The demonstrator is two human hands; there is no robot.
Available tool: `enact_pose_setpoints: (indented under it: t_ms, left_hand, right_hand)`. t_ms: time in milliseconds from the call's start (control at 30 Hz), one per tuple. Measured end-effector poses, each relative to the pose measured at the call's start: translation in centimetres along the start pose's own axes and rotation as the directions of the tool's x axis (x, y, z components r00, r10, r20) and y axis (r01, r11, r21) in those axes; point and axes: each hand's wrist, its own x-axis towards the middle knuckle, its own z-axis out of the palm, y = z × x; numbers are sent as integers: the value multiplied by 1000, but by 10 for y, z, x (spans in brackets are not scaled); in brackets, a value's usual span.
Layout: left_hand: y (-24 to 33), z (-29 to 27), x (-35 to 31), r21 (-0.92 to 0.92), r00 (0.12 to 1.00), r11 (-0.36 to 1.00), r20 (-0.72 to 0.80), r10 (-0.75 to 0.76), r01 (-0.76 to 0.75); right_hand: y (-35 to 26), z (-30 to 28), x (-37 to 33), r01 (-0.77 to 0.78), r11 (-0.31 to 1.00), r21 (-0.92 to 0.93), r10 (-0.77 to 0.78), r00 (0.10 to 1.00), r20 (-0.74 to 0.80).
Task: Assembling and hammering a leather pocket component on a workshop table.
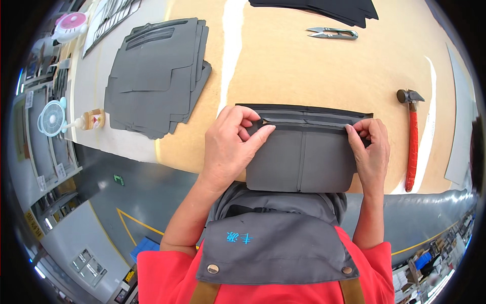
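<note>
A dark grey flat panel [276,159], leather-like, lies at the table's front edge, with a seam down its middle and a folded strip along its far edge. My left hand [235,134] pinches that strip near its left end, thumb on top. At the right end, my right hand [369,144] grips the same strip between thumb and fingers. A narrow slit or gap shows in the strip between the hands. The undersides of both grips are hidden.
Left on the table lies a stack of grey cut panels [152,76]. A red-handled hammer [412,137] lies at right, thread snips [334,34] and black pieces [324,9] farther back. Along the left edge stand a glue bottle [91,120] and a small fan [52,118].
</note>
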Motion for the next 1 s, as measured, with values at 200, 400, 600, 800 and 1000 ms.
enact_pose_setpoints:
  t_ms: [200,400,600,800,1000]
  left_hand:
    - [-2,4,1,44,997,997,-49,66,-64]
    - [-2,0,3,12,1000,1000,-16,11,-11]
    - [-3,-5,4,-29,999,999,23,-35,36]
    - [-1,-3,4,-22,999,999,18,-39,39]
    - [0,1,6,-14,1000,1000,24,0,0]
  right_hand:
    - [2,1,0,3,1000,30,-3,1000,6]
    - [2,1,1,-12,999,43,12,1000,9]
    - [2,1,1,-13,1000,28,12,1000,11]
    - [1,-2,1,-49,998,44,48,999,16]
    - [7,-4,0,-29,997,70,30,999,-18]
